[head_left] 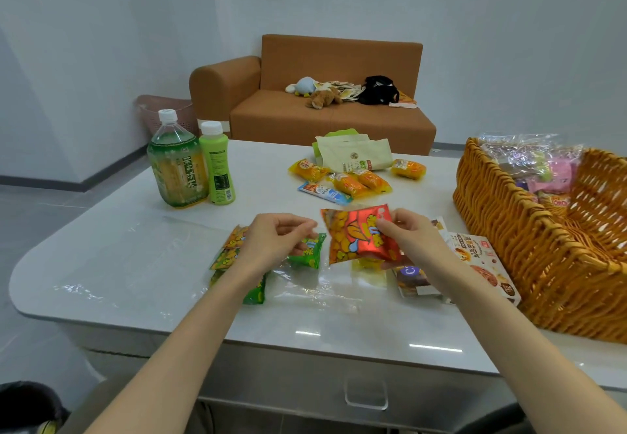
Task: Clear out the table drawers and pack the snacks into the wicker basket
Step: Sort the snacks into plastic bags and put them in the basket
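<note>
My right hand [405, 230] pinches the red snack packet [359, 237] over the table [339, 328]; my left hand [274, 242] curls beside a green packet [307, 253], and I can't tell if it grips anything.

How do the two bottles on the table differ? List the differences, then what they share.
The tea bottle is wider and taller; the green bottle is slimmer and shorter. The tea bottle is see-through; the green bottle is opaque. Both stand upright with white caps.
</note>
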